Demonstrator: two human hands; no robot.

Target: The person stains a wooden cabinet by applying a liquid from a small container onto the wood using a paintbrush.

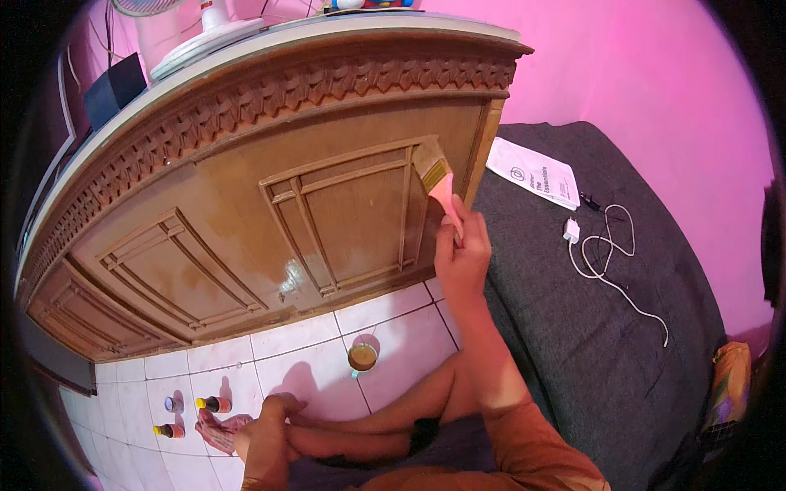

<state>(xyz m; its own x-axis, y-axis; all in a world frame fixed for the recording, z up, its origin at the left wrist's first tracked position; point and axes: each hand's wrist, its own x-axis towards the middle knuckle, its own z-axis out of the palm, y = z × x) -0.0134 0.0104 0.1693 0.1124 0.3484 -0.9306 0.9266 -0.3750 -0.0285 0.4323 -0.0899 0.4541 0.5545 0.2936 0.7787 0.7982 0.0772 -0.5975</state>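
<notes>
My right hand (465, 245) is closed round the pink handle of a paintbrush (442, 190). The brush points up, its bristles laid against the top right corner of a raised panel frame on a brown carved wooden cabinet (225, 192). Low in the view, my left hand (282, 405) rests by my bent leg; its fingers are too unclear to read. On the floor between my legs and the cabinet stands a cup (362, 358) of brown liquid. Part of the cabinet front looks wet and shiny.
Two small dark bottles with yellow caps (214, 404) (169, 430) and a small round container (172, 404) are on the tiled floor near my foot (217, 431). A dark cushion (565, 327) at right bears a paper booklet (536, 173) and a white charger (571, 230) with cable. A fan (209, 37) stands on the cabinet.
</notes>
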